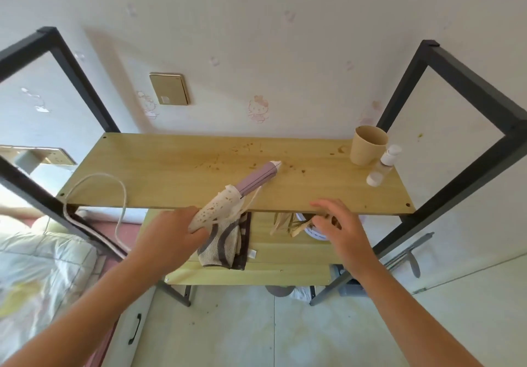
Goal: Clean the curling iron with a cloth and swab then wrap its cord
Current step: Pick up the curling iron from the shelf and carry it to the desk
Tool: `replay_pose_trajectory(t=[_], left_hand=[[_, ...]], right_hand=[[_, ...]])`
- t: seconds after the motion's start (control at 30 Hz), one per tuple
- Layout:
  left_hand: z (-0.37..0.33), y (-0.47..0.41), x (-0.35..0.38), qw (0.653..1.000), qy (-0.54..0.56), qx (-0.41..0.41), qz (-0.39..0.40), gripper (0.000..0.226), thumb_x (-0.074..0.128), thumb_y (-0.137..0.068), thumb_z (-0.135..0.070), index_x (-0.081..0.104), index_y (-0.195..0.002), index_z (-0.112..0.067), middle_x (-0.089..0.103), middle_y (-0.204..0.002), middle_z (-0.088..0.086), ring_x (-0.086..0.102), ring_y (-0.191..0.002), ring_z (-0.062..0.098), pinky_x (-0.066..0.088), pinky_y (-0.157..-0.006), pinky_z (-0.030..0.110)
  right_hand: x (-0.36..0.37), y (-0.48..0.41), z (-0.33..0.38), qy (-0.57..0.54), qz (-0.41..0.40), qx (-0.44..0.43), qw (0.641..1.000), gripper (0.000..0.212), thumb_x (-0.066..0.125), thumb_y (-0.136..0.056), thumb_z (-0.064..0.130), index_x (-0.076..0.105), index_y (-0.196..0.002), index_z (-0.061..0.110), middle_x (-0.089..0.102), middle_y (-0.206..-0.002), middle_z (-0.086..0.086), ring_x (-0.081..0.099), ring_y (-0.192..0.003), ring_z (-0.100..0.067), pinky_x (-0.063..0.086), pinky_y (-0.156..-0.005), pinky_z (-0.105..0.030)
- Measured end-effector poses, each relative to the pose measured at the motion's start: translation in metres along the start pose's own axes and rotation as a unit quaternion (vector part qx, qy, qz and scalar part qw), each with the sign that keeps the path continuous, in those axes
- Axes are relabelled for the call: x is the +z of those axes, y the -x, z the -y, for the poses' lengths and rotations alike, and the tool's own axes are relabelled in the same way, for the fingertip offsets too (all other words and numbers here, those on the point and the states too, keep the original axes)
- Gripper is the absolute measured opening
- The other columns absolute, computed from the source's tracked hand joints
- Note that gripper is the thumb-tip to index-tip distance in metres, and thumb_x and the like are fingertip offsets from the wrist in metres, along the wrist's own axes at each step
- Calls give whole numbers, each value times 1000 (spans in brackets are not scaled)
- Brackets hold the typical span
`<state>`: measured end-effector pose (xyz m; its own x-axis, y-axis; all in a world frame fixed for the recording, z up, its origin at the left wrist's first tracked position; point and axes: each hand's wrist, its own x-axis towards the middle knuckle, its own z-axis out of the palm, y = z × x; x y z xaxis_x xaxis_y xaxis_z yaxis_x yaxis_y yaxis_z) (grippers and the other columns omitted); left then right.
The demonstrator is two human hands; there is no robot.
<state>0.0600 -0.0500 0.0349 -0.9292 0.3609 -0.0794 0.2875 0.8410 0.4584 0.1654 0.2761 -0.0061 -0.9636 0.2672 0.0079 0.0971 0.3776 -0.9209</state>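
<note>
My left hand (pixel 171 232) grips the worn cream handle of the curling iron (pixel 242 190), whose mauve barrel points up and right over the top wooden shelf (pixel 171 167). A beige cloth with brown curves (pixel 221 241) hangs below that hand, on the lower shelf's edge. The cream cord (pixel 119 195) loops out to the left over the shelf edge and runs down behind my left forearm. My right hand (pixel 336 224) hovers open at the shelf's front edge, to the right of the iron, holding nothing. No swab is visible.
A beige cup (pixel 368 150) and two small white-capped bottles (pixel 382 167) stand at the shelf's back right. Black metal frame posts (pixel 456 81) rise on both sides. A lower shelf (pixel 285 252) holds dried leaves and a white object. A bed lies at left.
</note>
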Motion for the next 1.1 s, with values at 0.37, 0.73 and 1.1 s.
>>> replay_pose_trajectory(t=[0.37, 0.73, 1.1], left_hand=[[93, 178, 80, 982, 76, -167, -34, 22, 73, -85, -17, 58, -70, -19, 57, -50, 2, 56, -43, 22, 44, -43, 33], [137, 255, 139, 932, 185, -305, -60, 30, 68, -85, -14, 49, -62, -19, 45, -47, -8, 38, -40, 7, 33, -43, 27], [96, 304, 128, 854, 232, -441, -149, 28, 64, -87, -14, 47, -65, -11, 40, -50, -7, 32, -44, 6, 28, -49, 29]], right_hand=[[71, 161, -78, -62, 80, 140, 985, 46, 58, -82, 55, 65, -126, 43, 64, -134, 18, 54, -130, -3, 40, -112, -36], [132, 183, -83, -86, 140, 182, 969, 48, 58, -81, 53, 68, -126, 37, 67, -131, 18, 58, -126, 2, 43, -102, -25], [151, 116, -76, -90, 328, 122, 933, 43, 60, -85, 49, 69, -124, 35, 68, -132, 10, 58, -130, -7, 42, -108, -35]])
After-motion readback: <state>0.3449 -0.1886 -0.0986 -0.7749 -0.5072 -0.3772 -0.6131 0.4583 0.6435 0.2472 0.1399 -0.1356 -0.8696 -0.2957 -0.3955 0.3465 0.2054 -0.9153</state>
